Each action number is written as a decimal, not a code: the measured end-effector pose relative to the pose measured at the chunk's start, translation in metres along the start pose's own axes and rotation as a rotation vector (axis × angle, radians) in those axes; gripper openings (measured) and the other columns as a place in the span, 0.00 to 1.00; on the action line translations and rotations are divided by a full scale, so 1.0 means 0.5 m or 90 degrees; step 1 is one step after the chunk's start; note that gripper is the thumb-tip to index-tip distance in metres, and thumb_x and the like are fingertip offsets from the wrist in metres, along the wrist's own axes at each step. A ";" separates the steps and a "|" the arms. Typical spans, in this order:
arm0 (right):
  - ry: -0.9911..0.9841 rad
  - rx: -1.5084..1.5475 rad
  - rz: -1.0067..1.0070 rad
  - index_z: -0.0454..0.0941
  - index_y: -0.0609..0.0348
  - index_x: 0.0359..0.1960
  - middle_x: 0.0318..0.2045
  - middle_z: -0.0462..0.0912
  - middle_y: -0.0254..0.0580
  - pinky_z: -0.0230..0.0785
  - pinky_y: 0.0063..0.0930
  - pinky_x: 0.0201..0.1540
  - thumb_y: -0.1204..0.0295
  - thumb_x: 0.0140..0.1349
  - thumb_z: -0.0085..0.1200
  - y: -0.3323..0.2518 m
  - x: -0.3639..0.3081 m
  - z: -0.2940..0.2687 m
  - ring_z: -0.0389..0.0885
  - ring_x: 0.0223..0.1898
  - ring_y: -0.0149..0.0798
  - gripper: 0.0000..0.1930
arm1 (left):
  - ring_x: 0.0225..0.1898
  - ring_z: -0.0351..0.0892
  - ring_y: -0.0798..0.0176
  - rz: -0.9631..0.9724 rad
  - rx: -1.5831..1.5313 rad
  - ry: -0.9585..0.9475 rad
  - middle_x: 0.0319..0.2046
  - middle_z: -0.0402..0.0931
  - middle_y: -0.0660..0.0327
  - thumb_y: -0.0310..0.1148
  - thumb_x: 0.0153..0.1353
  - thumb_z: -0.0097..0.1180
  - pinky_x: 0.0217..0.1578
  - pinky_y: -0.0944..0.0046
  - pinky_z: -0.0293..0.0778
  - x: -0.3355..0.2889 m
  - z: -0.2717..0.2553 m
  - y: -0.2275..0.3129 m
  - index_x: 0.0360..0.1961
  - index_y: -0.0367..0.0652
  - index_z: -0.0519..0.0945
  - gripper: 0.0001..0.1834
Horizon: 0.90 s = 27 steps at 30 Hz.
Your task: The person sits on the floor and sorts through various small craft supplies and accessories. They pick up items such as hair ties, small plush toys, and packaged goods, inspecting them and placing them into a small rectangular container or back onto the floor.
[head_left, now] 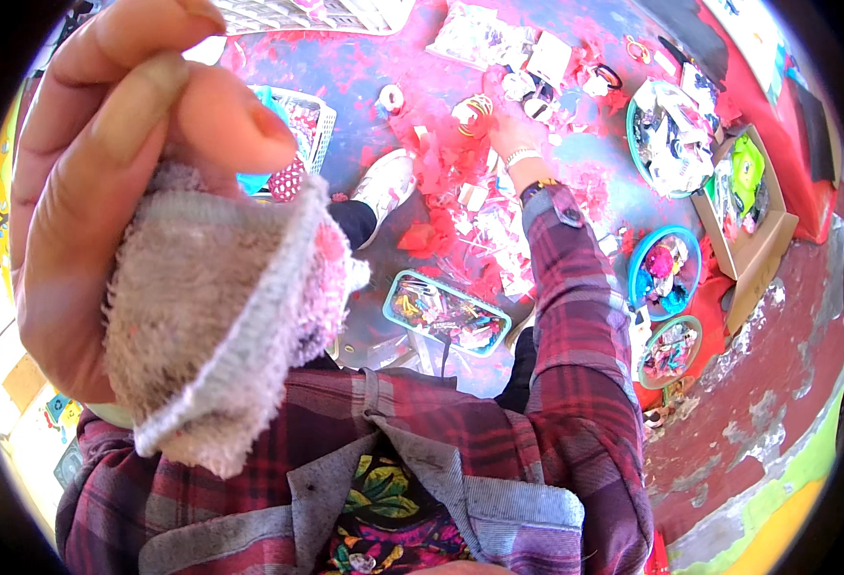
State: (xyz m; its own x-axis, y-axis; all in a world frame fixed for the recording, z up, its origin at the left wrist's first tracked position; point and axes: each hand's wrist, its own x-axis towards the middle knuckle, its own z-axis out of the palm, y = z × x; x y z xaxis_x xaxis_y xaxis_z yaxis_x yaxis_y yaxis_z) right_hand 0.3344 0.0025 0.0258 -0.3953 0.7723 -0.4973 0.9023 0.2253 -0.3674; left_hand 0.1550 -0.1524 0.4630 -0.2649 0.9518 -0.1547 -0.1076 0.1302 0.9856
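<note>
Close up at the left, my left hand (77, 220) has its fingers curled around a fuzzy cloth (201, 307), greyish white and pink, with a pale ribbed edge. Dirt darkens the cloth's near face. Farther off, my right hand (510, 132) reaches down among red scraps on the floor, a pale bracelet at its wrist. Just left of it lie gold bangles (473, 113). A white piece with black parts (539, 103) is close to its right side. Glare blurs the right fingers, so I cannot make out whether they grip anything.
Red scraps (427, 235) litter the blue-grey floor. Below them sits a light-blue tray (398, 316) of small items. Round baskets (635, 264) and an open cardboard box (762, 254) line the right side. A white basket (326, 134) stands left of my shoe (385, 187).
</note>
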 end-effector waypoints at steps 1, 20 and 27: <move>0.042 -0.007 -0.004 0.70 0.49 0.47 0.38 0.76 0.52 0.67 0.42 0.42 0.63 0.54 0.42 -0.015 0.015 -0.004 0.76 0.41 0.50 0.18 | 0.12 0.66 0.72 0.000 0.010 0.015 0.24 0.68 0.57 0.28 0.62 0.35 0.12 0.75 0.65 0.002 0.000 0.002 0.46 0.35 0.65 0.13; -0.111 0.670 -0.093 0.76 0.57 0.30 0.26 0.78 0.39 0.66 0.28 0.37 0.69 0.41 0.59 0.121 -0.126 -0.208 0.76 0.30 0.35 0.13 | 0.32 0.72 0.66 0.300 0.336 -0.112 0.36 0.70 0.50 0.26 0.59 0.42 0.28 0.71 0.73 -0.005 0.049 0.011 0.43 0.29 0.68 0.12; 0.012 0.544 0.005 0.75 0.60 0.25 0.24 0.77 0.34 0.64 0.20 0.35 0.77 0.45 0.57 0.136 -0.343 -0.326 0.73 0.29 0.27 0.05 | 0.30 0.74 0.72 0.110 0.109 -0.236 0.28 0.75 0.60 0.29 0.59 0.43 0.33 0.75 0.68 -0.013 0.102 -0.017 0.39 0.35 0.71 0.10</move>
State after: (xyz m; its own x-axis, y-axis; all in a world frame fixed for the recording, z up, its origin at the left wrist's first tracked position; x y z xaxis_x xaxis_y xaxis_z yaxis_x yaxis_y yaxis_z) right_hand 0.4917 -0.0179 0.2144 -0.3805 0.7829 -0.4922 0.4625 -0.2998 -0.8344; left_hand 0.2066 -0.1456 0.4592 0.1002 0.9948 0.0178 0.0771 -0.0256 0.9967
